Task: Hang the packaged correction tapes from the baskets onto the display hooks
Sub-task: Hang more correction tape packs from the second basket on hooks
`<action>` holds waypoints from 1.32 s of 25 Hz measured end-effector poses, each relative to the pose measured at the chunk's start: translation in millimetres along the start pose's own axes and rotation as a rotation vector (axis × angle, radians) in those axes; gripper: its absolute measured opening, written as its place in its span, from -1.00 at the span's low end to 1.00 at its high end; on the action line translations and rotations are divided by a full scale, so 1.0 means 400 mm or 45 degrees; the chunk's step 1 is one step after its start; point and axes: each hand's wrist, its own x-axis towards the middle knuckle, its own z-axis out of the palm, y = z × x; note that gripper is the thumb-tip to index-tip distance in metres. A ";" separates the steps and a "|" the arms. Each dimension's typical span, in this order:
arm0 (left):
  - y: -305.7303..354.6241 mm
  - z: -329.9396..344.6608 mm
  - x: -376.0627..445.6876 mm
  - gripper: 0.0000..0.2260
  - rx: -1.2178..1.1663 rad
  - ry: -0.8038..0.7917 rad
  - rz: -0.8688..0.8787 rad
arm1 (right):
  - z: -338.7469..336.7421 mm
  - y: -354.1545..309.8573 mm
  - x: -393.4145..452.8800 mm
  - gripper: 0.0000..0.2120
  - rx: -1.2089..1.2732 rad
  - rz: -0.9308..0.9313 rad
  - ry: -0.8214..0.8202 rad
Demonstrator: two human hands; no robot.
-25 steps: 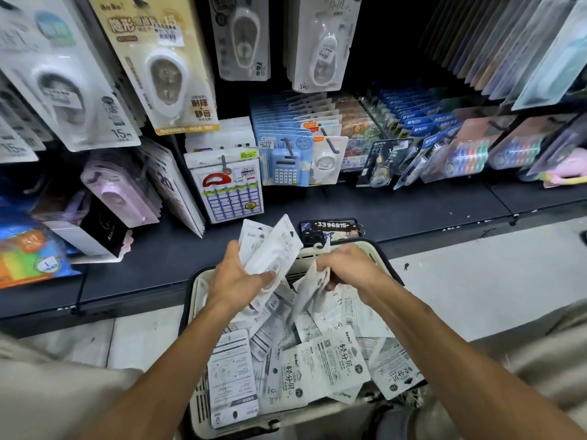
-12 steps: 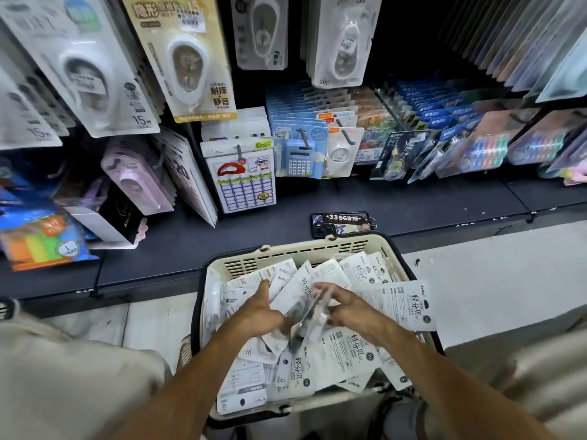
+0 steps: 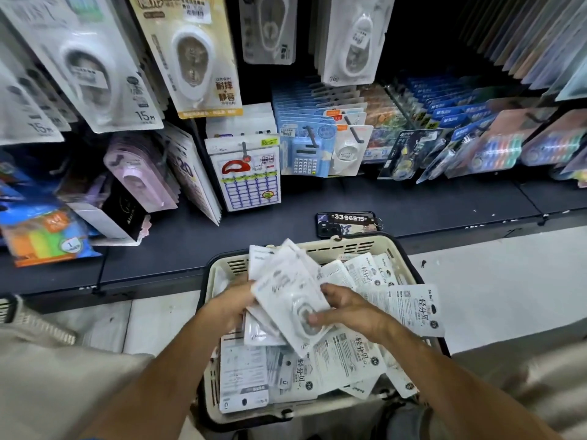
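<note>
A cream basket with a black rim sits on the floor before the shelf, filled with several white packaged correction tapes. Above it I hold a small stack of these packs, their clear blister fronts up. My left hand grips the stack from the left and underneath. My right hand pinches the top pack at its lower right, thumb on the blister. Larger correction tape packs hang on display hooks above the shelf.
A phone with a numbered tag lies on the dark shelf ledge just behind the basket. Label sheets, calculators and tape rolls hang on hooks behind. Pale floor tiles lie to the right.
Both hands dipped into the basket among the packs half a second ago, then rose holding a gathered stack. The camera has tilted and moved closer to the shelf.
</note>
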 end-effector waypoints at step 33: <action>0.601 -0.087 -0.359 -0.21 -0.268 -0.118 1.184 | -0.180 -0.684 -0.245 -0.87 0.295 -0.806 1.023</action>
